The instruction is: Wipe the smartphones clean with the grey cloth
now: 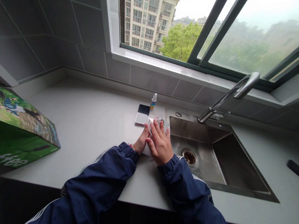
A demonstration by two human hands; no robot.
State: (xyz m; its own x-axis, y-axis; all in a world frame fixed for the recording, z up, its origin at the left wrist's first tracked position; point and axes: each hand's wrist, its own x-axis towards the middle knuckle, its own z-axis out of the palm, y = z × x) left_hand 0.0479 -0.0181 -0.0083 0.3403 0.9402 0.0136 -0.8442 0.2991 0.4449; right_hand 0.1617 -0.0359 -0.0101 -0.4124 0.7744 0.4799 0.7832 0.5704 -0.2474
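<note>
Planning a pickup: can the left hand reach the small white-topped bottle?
Likely yes: over the flat, glossy rectangular device, the left hand has a free way to the bottle, though the right hand sits close.

- Green cardboard box (18, 123) is standing far left on the pale smooth countertop (84, 112).
- Rectangular black-and-white device (142, 114) is lying beyond the bare left hand (141, 141).
- Small white-capped bottle (153, 102) is standing behind-right of it.
- Rectangular steel sink (206, 170) is sitting right of the bare right hand (160, 143), curved chrome tap (227, 96) rising behind.
</note>
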